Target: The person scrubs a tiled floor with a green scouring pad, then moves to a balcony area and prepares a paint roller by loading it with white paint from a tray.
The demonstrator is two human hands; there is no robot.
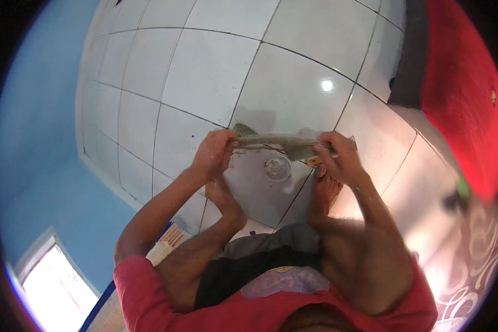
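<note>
The fingers of your left hand (214,154) and right hand (342,157) are curling nearly closed, gripping opposite ends of a grey-green strip (279,142), which is stretching over the tiled floor (216,72), well in from its left edge, near a clear round dish (277,167). It is looking light, limp and perhaps slippery, so gathered ends are probably offering your surest hold.

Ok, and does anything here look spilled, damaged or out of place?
Slightly: a small dark speck stands out against the glossy white floor tiles, left of the left hand. The uneven greyish-green strip between that and the right hand looks ragged, but I can't tell whether it's damaged.
</note>
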